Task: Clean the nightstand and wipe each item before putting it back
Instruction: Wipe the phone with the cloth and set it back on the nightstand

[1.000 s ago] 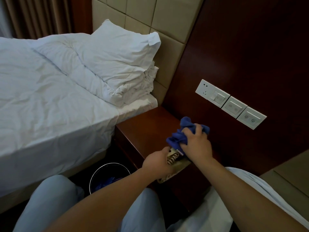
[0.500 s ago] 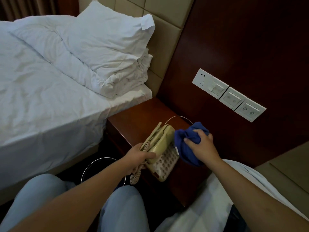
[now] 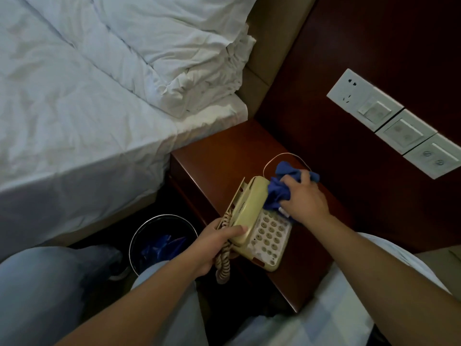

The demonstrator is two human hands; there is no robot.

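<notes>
My left hand (image 3: 214, 242) grips the telephone (image 3: 259, 221) by its handset edge, tilting it up near the centre of the frame over the worktop (image 3: 219, 156). My right hand (image 3: 303, 198) clenches the blue cloth (image 3: 279, 188) against its upper side. The risk I judge: pushing too hard could slip the handset loose, or snag the thin cord (image 3: 287, 156) behind.

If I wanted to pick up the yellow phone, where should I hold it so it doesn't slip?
Probably the long handset: it is narrow enough for fingers to curl round. Come from the bed side, as the left hand does, gripping its lower end near the coiled cord. The right hand presses the blue cloth on the other side. The wide keypad base looks harder to grasp.
</notes>
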